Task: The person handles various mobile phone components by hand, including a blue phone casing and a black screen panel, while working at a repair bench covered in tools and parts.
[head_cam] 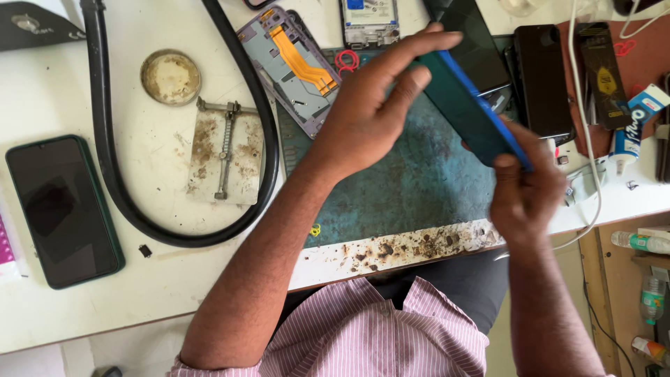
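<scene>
Surface: white workbench (84, 307) with a stained green mat (412, 188).
Phone (469, 108): blue, above the mat, edge-on.
Left hand (370, 112): fingers closed along its upper end.
Right hand (527, 185): pinches its lower corner.
Handling: likely light, stiff, slippery, fragile; hold by the edges.

The green mat (419, 188) has open room in the middle. A black hose (112, 167) loops to its left. Phones (541, 77) and a purple frame (293, 66) crowd the back.
</scene>
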